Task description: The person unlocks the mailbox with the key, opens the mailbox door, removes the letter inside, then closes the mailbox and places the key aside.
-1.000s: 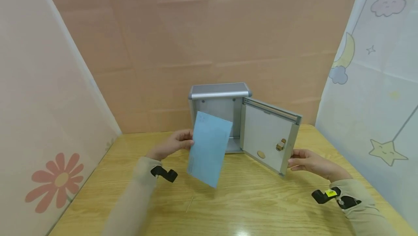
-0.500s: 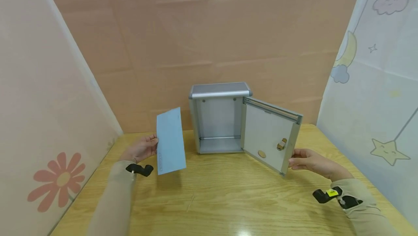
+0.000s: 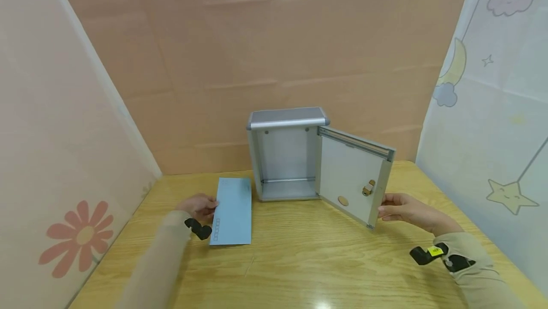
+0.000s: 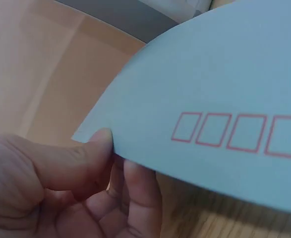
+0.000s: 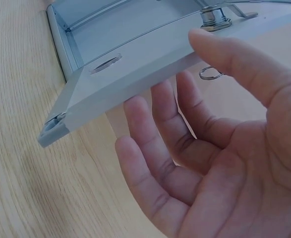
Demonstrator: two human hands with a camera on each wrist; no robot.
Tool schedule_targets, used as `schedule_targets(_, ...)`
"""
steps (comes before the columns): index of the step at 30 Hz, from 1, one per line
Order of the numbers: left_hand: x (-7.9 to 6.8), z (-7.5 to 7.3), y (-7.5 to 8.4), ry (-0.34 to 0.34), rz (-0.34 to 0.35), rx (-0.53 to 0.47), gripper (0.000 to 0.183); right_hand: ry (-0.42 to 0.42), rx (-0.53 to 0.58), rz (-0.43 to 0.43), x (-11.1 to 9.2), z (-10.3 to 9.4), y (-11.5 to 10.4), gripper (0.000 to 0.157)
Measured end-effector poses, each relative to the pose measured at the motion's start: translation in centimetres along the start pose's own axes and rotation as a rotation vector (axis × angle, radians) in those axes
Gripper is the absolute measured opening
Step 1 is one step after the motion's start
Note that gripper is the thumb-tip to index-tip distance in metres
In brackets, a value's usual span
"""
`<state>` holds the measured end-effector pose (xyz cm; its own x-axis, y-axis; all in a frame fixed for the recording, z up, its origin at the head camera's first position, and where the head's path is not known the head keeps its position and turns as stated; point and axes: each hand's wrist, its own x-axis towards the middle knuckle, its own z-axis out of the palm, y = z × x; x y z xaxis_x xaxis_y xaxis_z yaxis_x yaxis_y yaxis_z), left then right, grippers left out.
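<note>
A light blue envelope [image 3: 233, 211] with a row of small red boxes printed on it is in my left hand [image 3: 198, 206]. Thumb and fingers pinch its left edge, near a corner in the left wrist view. To its right a grey metal mailbox [image 3: 288, 118] stands upright, its inside bare. The mailbox door [image 3: 348, 171] hangs swung out to the right, showing its inner face with a lock [image 3: 368, 188]. My right hand [image 3: 413, 214] holds the door's free edge, thumb on the edge and fingers behind it. A key ring [image 5: 210, 74] shows behind the door in the right wrist view.
Everything rests on a wood-grain table [image 3: 308, 261]. A peach cloth backdrop [image 3: 205, 62] rises behind the mailbox. Printed cloth walls stand at the left [image 3: 55, 133] and right [image 3: 492, 147]. A thin pale sliver [image 3: 249, 266] lies toward the front.
The left hand has carried the envelope left, away from the mailbox opening, then lowered it toward the table beside the mailbox. The right hand and door have stayed put.
</note>
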<state>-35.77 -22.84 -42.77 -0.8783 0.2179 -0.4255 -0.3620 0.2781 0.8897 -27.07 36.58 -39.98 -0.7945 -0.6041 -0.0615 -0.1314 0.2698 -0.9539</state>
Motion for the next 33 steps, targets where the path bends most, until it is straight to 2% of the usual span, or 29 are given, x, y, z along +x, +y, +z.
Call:
schedule_targets(3,0.2,0.9,-0.2,0.107,-0.034,-0.031,0.007,-0.003,0.011,0.003,0.0,0.0,0.1,0.052)
schedule_targets(5,0.3,1.3,-0.2,0.171,-0.046,-0.04,0.01,-0.005,0.013,0.004,0.0,0.0,0.1,0.052)
schedule_targets(10,0.5,1.9,0.0,0.285,-0.006,0.104,0.021,-0.003,0.01,0.005,0.0,0.0,0.0,0.051)
schedule_targets(12,0.8,1.9,-0.1,0.318,0.015,0.17,0.02,-0.004,0.01,0.005,0.0,0.0,0.0,0.05)
schedule_targets(17,1.8,1.7,-0.6,0.381,0.055,0.261,0.012,-0.003,0.004,0.0,0.0,0.0,0.0,0.05)
schedule_targets(23,1.9,2.4,-0.4,0.451,0.082,0.551,0.009,0.016,-0.025,0.006,-0.2,0.1,-0.2,0.053)
schedule_targets(29,2.1,3.1,-0.2,0.483,0.1,0.831,0.018,0.027,-0.042,0.006,-0.3,0.3,-0.4,0.053)
schedule_targets(33,1.9,3.9,0.1,0.547,0.174,1.032,0.013,0.029,-0.044,-0.006,-0.2,0.4,-0.4,0.053)
